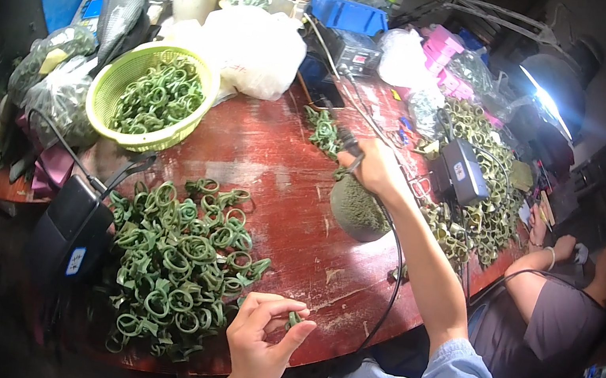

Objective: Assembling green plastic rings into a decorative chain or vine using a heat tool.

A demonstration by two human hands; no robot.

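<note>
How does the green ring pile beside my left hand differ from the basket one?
The loose pile lies directly on the red table; the basket pile sits inside a yellow-green basket. The loose pile also looks bigger in view than the basket pile. Both are jumbled heaps of green rings.

Room for my left hand (261,342) over bare red surface (292,203), between ring pile (181,273) and round green lump (361,213). Black cable (390,308) loops on my right; black box (76,219) and basket (136,141) block left side.
</note>
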